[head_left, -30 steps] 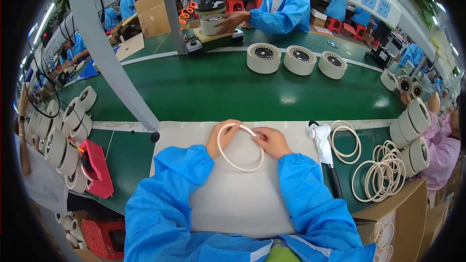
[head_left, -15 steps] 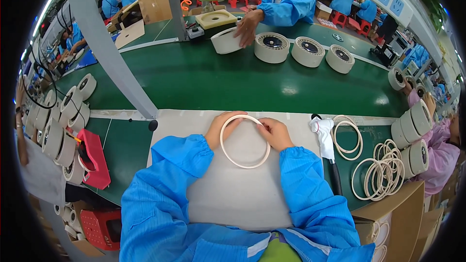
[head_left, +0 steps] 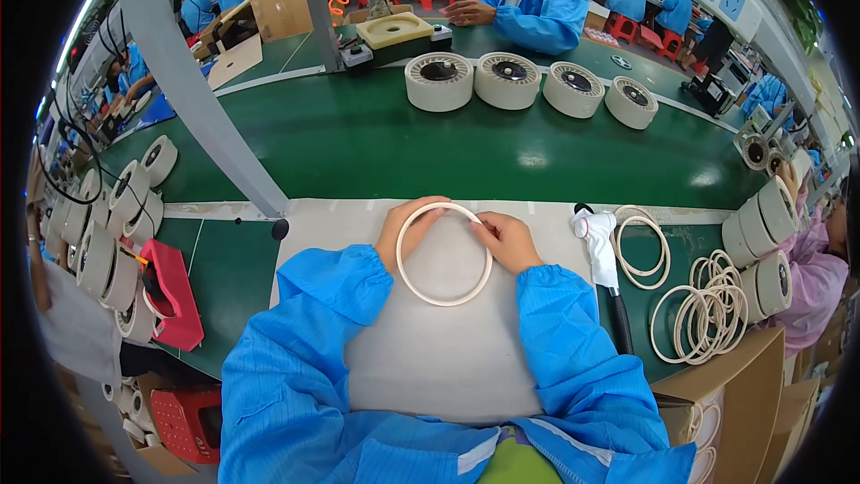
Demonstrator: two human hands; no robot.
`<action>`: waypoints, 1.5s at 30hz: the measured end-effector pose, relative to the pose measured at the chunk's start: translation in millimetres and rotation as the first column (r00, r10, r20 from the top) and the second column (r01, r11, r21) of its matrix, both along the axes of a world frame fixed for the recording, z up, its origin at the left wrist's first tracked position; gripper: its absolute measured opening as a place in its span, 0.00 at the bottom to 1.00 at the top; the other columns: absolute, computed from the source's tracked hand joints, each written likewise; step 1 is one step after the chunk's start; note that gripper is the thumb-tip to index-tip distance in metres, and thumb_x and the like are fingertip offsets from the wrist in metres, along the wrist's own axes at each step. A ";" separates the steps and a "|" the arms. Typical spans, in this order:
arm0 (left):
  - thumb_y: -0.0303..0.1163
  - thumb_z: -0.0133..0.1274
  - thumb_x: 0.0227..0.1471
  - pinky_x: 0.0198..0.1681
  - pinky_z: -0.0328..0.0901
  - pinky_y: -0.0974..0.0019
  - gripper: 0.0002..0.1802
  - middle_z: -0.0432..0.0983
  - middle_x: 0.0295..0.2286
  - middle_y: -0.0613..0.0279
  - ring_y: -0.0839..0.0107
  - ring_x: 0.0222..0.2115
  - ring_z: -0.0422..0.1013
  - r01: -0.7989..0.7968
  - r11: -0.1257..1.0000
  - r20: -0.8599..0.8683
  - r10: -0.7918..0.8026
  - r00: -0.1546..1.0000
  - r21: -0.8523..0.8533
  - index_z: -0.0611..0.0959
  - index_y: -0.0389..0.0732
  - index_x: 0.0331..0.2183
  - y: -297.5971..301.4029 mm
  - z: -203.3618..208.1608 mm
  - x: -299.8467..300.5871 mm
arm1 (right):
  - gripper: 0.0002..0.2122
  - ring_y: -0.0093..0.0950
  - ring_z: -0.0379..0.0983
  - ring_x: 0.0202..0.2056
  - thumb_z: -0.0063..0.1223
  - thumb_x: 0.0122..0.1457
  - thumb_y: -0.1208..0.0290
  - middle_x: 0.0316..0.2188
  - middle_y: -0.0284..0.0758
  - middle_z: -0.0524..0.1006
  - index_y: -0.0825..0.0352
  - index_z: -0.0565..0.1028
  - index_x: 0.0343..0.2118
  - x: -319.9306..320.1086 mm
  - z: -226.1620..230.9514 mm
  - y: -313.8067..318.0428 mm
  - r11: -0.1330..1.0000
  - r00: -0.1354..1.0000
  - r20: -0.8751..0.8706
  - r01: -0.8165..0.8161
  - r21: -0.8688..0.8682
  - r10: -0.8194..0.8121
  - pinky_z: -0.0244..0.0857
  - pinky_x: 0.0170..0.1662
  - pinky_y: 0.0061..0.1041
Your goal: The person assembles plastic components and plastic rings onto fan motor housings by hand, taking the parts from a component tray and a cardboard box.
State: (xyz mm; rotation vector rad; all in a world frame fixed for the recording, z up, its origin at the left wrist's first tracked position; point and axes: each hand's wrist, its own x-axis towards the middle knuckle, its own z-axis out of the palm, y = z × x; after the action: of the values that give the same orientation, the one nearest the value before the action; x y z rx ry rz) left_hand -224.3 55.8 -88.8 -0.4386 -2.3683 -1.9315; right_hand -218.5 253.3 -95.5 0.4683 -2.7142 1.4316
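White drum (head_left: 439, 90) now level, ring (head_left: 444, 304) face-on to camera

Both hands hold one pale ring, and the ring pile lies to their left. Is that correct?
Not quite: the head view shows the ring pile to their right, not their left. The left hand and right hand do hold one pale ring.

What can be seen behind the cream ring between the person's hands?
Through the cream ring, the grey mat and part of the left hand show. Whatever lies beneath that hand and the right hand is hidden.
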 end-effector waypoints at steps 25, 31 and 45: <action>0.26 0.48 0.49 0.34 0.63 0.75 0.15 0.75 0.30 0.60 0.76 0.30 0.68 -0.118 0.989 -0.023 0.120 0.992 0.090 0.74 0.39 0.42 -0.1 -12.6 -6.9 | 0.12 0.25 0.67 0.19 0.48 0.53 0.68 0.18 0.37 0.72 0.67 0.72 0.39 -1.0 -7.8 -1.6 1.000 0.997 -0.072 0.011 0.028 -0.008 0.61 0.25 0.23; 0.26 0.48 0.49 0.33 0.62 0.75 0.17 0.75 0.29 0.61 0.77 0.29 0.68 -0.113 0.993 -0.017 0.114 0.993 0.039 0.73 0.39 0.43 -2.7 -11.6 -6.7 | 0.12 0.26 0.68 0.20 0.48 0.53 0.67 0.19 0.38 0.73 0.67 0.72 0.39 -0.3 -5.6 -1.7 0.999 0.998 -0.055 0.016 0.048 -0.014 0.62 0.25 0.23; 0.29 0.49 0.49 0.32 0.62 0.75 0.10 0.75 0.27 0.62 0.77 0.28 0.68 -0.165 0.980 -0.054 0.172 0.984 0.110 0.77 0.37 0.36 -3.2 -8.4 -4.6 | 0.12 0.26 0.68 0.20 0.48 0.52 0.67 0.19 0.38 0.73 0.68 0.72 0.38 0.4 -5.7 -1.0 0.998 0.999 -0.039 0.014 0.069 -0.011 0.61 0.25 0.23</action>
State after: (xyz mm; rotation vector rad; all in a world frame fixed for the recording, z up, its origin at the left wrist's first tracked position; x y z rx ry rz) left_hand -228.9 52.6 -97.3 -0.2775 -2.1754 -1.9247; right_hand -218.1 252.3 -101.2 0.4766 -2.7381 1.3153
